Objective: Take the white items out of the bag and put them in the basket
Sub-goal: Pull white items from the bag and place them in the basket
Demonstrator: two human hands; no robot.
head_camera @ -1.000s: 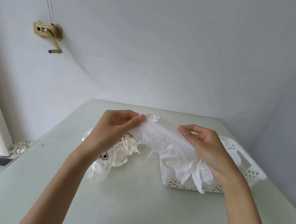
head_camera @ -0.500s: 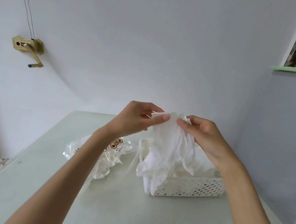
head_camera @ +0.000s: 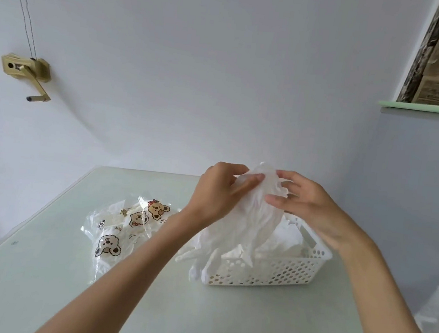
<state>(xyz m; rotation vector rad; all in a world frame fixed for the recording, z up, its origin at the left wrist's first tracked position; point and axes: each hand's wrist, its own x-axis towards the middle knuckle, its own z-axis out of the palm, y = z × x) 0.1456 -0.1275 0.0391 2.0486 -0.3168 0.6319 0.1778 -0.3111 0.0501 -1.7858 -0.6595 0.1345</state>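
While you've got both hands up over the basket [head_camera: 269, 273], your left hand [head_camera: 217, 193] is pinching the top of the bunch of white gloves [head_camera: 247, 223] between thumb and fingers; your right hand [head_camera: 309, 203] is right there beside it, thumb and fingers curled onto the same bunch, so the two hands are basically together on one thing; the gloves hang down from your grip with their lower ends draped into the basket and a few fingers spilling over its left end (hard to tell how many gloves are in that clump); the basket is a white perforated one sitting on the pale green table [head_camera: 38, 283]; the clear bag [head_camera: 125, 229] with cartoon bears lies on the table just left of the basket, more white stuff showing inside it.
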